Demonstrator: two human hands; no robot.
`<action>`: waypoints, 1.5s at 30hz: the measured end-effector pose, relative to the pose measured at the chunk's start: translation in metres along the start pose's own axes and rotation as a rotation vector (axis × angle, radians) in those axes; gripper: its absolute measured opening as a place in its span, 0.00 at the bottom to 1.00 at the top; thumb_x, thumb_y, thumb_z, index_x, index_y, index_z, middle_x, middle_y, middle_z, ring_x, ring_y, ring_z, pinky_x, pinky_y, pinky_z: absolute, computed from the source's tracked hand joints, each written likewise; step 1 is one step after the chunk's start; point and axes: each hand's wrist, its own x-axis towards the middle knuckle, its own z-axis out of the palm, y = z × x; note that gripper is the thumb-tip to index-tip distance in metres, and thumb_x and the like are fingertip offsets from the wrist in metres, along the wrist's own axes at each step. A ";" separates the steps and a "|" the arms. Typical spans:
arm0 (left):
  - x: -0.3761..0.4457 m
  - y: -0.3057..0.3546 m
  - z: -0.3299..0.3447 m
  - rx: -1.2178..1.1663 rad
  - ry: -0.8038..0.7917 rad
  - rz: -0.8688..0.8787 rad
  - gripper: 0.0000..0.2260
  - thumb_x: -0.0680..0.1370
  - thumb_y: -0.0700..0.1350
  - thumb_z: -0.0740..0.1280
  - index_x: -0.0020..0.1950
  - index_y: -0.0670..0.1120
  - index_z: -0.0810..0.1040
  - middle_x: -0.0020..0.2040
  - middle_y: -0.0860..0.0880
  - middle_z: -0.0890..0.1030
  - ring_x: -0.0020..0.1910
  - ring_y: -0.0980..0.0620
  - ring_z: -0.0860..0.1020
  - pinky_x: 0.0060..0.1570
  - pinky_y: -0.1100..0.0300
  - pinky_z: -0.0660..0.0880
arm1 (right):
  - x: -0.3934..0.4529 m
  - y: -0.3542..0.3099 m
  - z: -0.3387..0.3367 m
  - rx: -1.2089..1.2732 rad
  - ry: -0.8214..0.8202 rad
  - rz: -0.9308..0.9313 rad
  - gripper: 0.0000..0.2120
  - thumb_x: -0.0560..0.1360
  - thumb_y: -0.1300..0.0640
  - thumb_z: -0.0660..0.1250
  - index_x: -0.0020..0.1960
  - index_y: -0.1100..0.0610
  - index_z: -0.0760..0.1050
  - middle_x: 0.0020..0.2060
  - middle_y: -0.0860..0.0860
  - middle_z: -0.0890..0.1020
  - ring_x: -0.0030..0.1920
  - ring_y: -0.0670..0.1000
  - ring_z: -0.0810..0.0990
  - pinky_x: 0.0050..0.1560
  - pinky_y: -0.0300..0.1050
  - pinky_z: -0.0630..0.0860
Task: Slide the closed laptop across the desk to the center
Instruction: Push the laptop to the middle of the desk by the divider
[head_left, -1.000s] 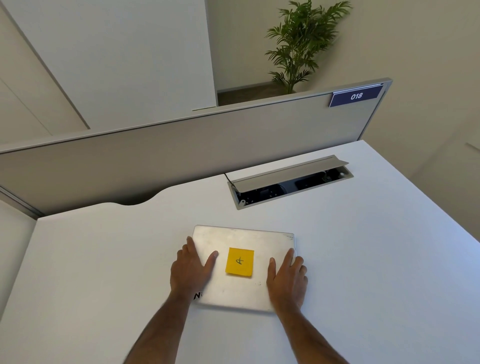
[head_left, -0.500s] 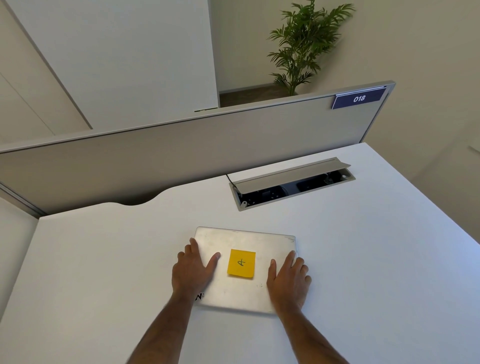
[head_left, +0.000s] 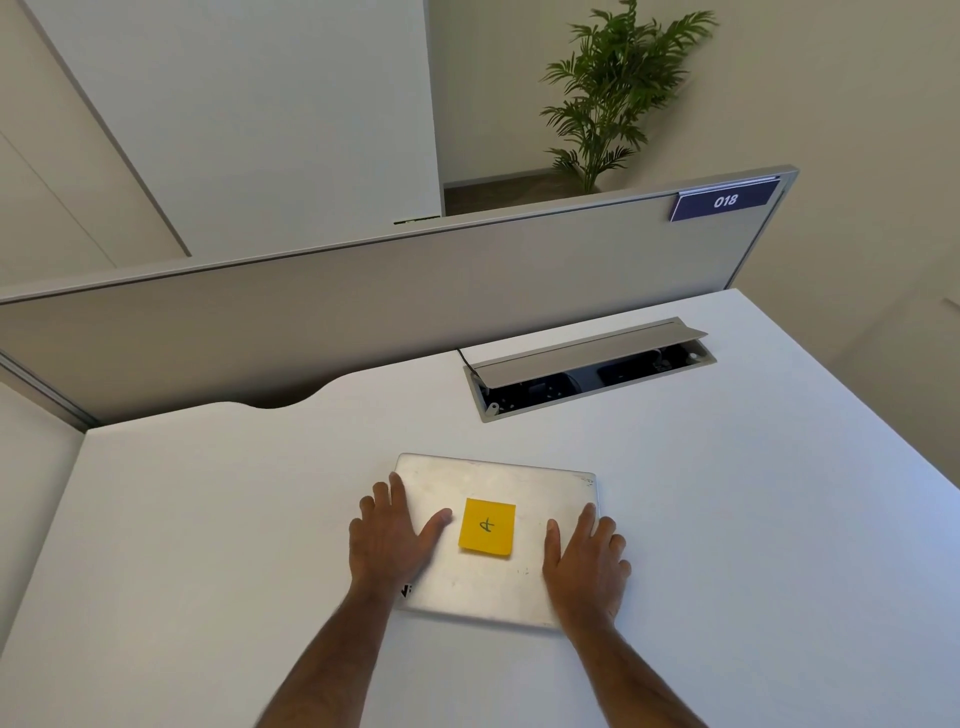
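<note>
A closed silver laptop (head_left: 498, 483) lies flat on the white desk (head_left: 727, 519), a little in front of the middle. A yellow sticky note (head_left: 487, 527) with a pen mark is stuck on its lid. My left hand (head_left: 389, 540) presses flat on the lid's left side, with the fingers reaching over the left edge and the thumb pointing at the note. My right hand (head_left: 587, 561) presses on the lid's right side, fingers over the right edge. Both forearms come in from the bottom of the view.
An open cable box (head_left: 587, 369) with a raised grey flap is set into the desk behind the laptop. A grey partition (head_left: 363, 301) with a blue "018" label (head_left: 724, 201) runs along the back edge. A potted plant (head_left: 613, 93) stands beyond it.
The view has shifted slightly. Both hands stay flat on the laptop, which sits in nearly the same place on the desk.
</note>
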 end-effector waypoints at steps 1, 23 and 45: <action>0.000 0.000 -0.001 -0.003 -0.002 -0.006 0.49 0.73 0.79 0.49 0.79 0.42 0.60 0.64 0.46 0.72 0.57 0.44 0.73 0.47 0.49 0.75 | -0.001 0.001 0.000 0.005 0.003 -0.006 0.31 0.79 0.37 0.55 0.72 0.59 0.68 0.54 0.56 0.76 0.49 0.57 0.76 0.40 0.51 0.75; -0.005 0.005 -0.008 -0.050 -0.028 -0.059 0.57 0.64 0.84 0.44 0.74 0.40 0.64 0.60 0.46 0.73 0.57 0.45 0.74 0.46 0.51 0.76 | -0.001 -0.002 -0.005 -0.001 -0.040 0.043 0.41 0.77 0.31 0.51 0.75 0.62 0.61 0.57 0.56 0.73 0.53 0.56 0.75 0.38 0.51 0.78; -0.004 0.012 -0.008 -0.234 0.028 -0.205 0.50 0.57 0.86 0.58 0.56 0.43 0.71 0.50 0.48 0.71 0.51 0.46 0.74 0.48 0.49 0.76 | 0.004 0.001 0.003 0.085 -0.026 0.029 0.41 0.77 0.33 0.55 0.76 0.63 0.58 0.58 0.57 0.73 0.54 0.56 0.75 0.38 0.51 0.79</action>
